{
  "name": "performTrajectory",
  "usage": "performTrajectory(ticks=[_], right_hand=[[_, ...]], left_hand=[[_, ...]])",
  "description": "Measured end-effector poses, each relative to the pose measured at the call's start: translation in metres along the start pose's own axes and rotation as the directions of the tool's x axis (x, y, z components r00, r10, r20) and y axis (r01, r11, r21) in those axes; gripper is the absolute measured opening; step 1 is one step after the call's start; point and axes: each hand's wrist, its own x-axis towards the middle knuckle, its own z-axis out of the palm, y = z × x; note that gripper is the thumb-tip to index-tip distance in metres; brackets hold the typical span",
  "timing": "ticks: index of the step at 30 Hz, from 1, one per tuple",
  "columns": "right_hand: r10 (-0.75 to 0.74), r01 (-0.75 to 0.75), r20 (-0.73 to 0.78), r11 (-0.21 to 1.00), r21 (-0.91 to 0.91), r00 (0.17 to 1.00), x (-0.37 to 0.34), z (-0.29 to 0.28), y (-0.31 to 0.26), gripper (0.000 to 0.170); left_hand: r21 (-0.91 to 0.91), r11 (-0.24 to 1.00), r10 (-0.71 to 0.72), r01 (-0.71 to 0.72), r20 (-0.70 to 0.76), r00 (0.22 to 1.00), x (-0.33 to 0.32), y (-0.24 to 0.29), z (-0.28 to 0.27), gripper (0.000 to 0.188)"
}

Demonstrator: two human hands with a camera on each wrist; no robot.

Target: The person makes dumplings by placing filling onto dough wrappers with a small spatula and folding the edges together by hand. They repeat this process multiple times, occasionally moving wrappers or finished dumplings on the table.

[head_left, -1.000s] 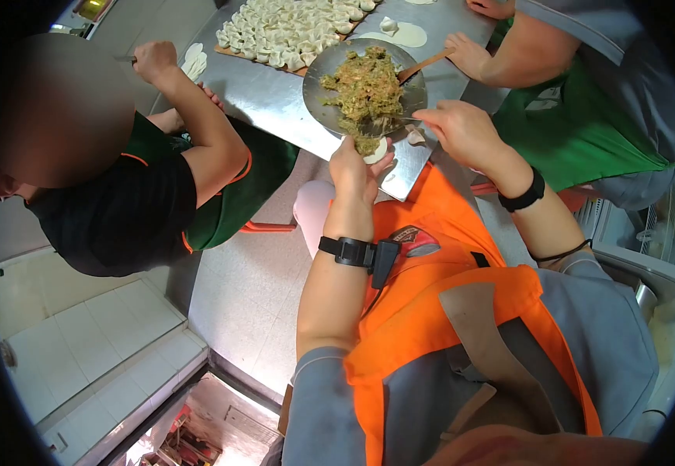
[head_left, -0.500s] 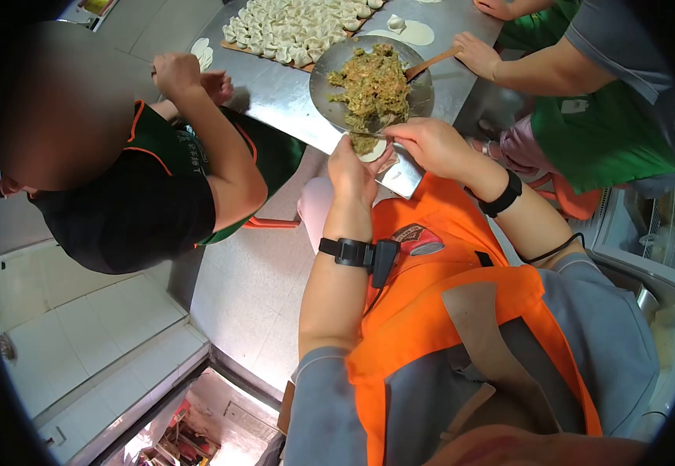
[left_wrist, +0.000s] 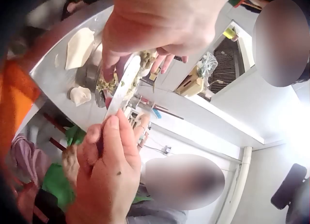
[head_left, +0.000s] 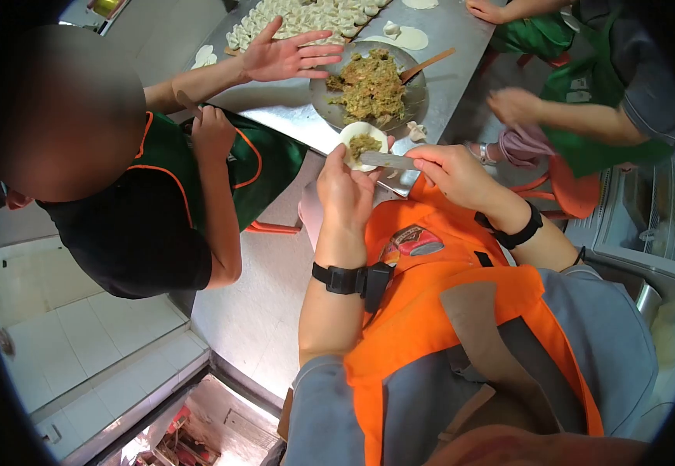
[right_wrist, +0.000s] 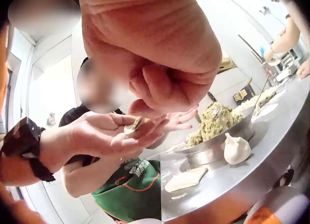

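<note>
My left hand (head_left: pixel 343 190) cups a round white dough wrapper (head_left: pixel 353 130) with a small mound of green-brown filling (head_left: pixel 363 144) on it. Fingers of my right hand (head_left: pixel 455 172) curl round the handle of a flat metal spatula (head_left: pixel 388 161), whose blade lies at the wrapper's lower edge. Just beyond both hands is a metal bowl (head_left: pixel 322 106) heaped with filling. In the left wrist view the pale spatula blade (left_wrist: pixel 123 87) rises from my right hand (left_wrist: pixel 109 161). The right wrist view has my left palm (right_wrist: pixel 97 135) facing up below my right fist (right_wrist: pixel 160 54).
Rows of folded dumplings (head_left: pixel 263 25) lie on a board at the table's far side. A wooden spoon (head_left: pixel 428 65) leans in the bowl. A folded dumpling (right_wrist: pixel 237 149) stands beside the bowl. One person's open hand (head_left: pixel 291 60) reaches over the table from the left; another person sits at right.
My hands and the wrapper have drawn back from the bowl, and the blade has come down to the wrapper's edge. The left person's hand has extended over the table; the right person's hand has left the spoon.
</note>
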Motion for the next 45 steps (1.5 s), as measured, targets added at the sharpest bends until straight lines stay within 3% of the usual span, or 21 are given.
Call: performTrajectory(ticks=[6, 8, 9, 10, 13, 14, 15, 16, 18, 20, 23, 26, 29, 32, 33, 34, 36, 37, 39, 43, 45], right_hand=[[-0.054, 0.072, -0.147, 0.99, 0.119, 0.988, -0.023, -0.003, 0.001, 0.022], [-0.167, 0.15, -0.116, 0.978, -0.142, 0.979, -0.027, -0.003, 0.018, 0.016], [-0.021, 0.024, -0.08, 0.999, 0.034, 0.997, -0.037, -0.008, -0.004, 0.015], [-0.206, 0.173, -0.135, 0.959, -0.223, 0.969, -0.039, -0.004, 0.012, 0.014], [-0.25, 0.204, -0.089, 0.912, -0.356, 0.964, -0.052, -0.003, 0.003, 0.027], [-0.465, 0.356, -0.13, 0.805, -0.475, 0.876, -0.056, -0.001, 0.009, 0.025], [-0.532, 0.386, -0.169, 0.765, -0.516, 0.83, -0.059, 0.0, 0.008, 0.022], [-0.541, 0.385, -0.169, 0.753, -0.534, 0.824, -0.062, 0.0, 0.007, 0.018], [-0.567, 0.399, -0.203, 0.75, -0.528, 0.798, -0.069, 0.0, 0.01, 0.011], [-0.549, 0.402, -0.302, 0.808, -0.43, 0.78, -0.075, -0.002, 0.006, 0.011], [-0.544, 0.474, -0.389, 0.839, -0.266, 0.744, -0.076, -0.01, 0.005, 0.01], [-0.346, 0.367, -0.387, 0.93, -0.022, 0.855, -0.079, -0.006, 0.002, 0.007], [-0.328, 0.351, -0.397, 0.936, -0.015, 0.857, -0.084, -0.007, -0.017, 0.006], [-0.133, 0.212, -0.304, 0.947, 0.243, 0.943, -0.088, -0.006, -0.027, 0.009], [-0.262, 0.327, -0.358, 0.935, 0.137, 0.896, -0.082, -0.005, -0.019, 0.01], [-0.386, 0.436, -0.396, 0.899, 0.042, 0.833, -0.076, -0.002, -0.008, 0.012], [-0.044, 0.118, -0.138, 0.802, 0.586, 0.989, -0.078, -0.006, -0.014, 0.009], [-0.064, 0.122, -0.113, 0.758, 0.64, 0.992, -0.076, -0.004, -0.014, 0.01], [-0.085, 0.116, -0.08, 0.727, 0.676, 0.993, -0.072, -0.009, -0.012, 0.013], [-0.039, 0.051, -0.034, 0.631, 0.774, 0.999, -0.069, -0.001, -0.021, 0.011], [-0.025, 0.07, -0.084, 0.804, 0.591, 0.996, -0.071, -0.003, -0.024, 0.009]], left_hand=[[0.004, 1.0, -0.029, 0.029, 0.055, 0.998, -0.016, -0.013, 0.012, 0.047], [0.039, 0.998, -0.048, 0.046, 0.058, 0.997, -0.019, -0.022, 0.014, 0.042], [0.037, 0.998, -0.046, 0.045, 0.038, 0.998, -0.018, -0.029, 0.009, 0.039], [0.013, 1.0, -0.024, 0.024, 0.058, 0.998, -0.019, -0.037, 0.003, 0.037], [0.054, 0.998, -0.035, 0.034, 0.01, 0.999, -0.035, -0.051, 0.012, 0.037], [0.137, 0.99, -0.059, 0.045, 0.106, 0.993, -0.037, -0.056, 0.006, 0.038], [0.033, 0.986, -0.166, 0.166, 0.377, 0.911, -0.037, -0.055, -0.011, 0.039], [0.067, 0.991, -0.126, 0.115, 0.191, 0.974, -0.045, -0.062, 0.002, 0.039], [0.151, 0.982, -0.122, 0.113, 0.056, 0.991, -0.055, -0.071, 0.016, 0.04], [0.239, 0.971, -0.013, -0.016, 0.117, 0.993, -0.066, -0.079, 0.032, 0.041], [0.421, 0.9, 0.001, -0.117, 0.266, 0.964, -0.08, -0.079, 0.038, 0.042], [0.505, 0.839, 0.041, -0.202, 0.311, 0.949, -0.08, -0.08, 0.031, 0.046], [0.52, 0.801, 0.114, -0.298, 0.356, 0.927, -0.09, -0.081, 0.036, 0.048], [0.502, 0.699, 0.271, -0.509, 0.474, 0.838, -0.102, -0.082, 0.045, 0.042], [0.566, 0.679, 0.261, -0.467, 0.408, 0.875, -0.111, -0.076, 0.053, 0.029], [0.592, 0.646, 0.267, -0.481, 0.415, 0.87, -0.106, -0.077, 0.045, 0.032], [0.626, 0.662, 0.254, -0.411, 0.329, 0.91, -0.109, -0.071, 0.048, 0.032], [0.632, 0.682, 0.239, -0.369, 0.284, 0.929, -0.111, -0.067, 0.048, 0.033], [0.544, 0.766, 0.2, -0.344, 0.307, 0.931, -0.114, -0.061, 0.056, 0.035], [0.534, 0.739, 0.285, -0.411, 0.305, 0.909, -0.113, -0.067, 0.045, 0.03], [0.548, 0.685, 0.357, -0.481, 0.323, 0.877, -0.108, -0.07, 0.04, 0.028]])
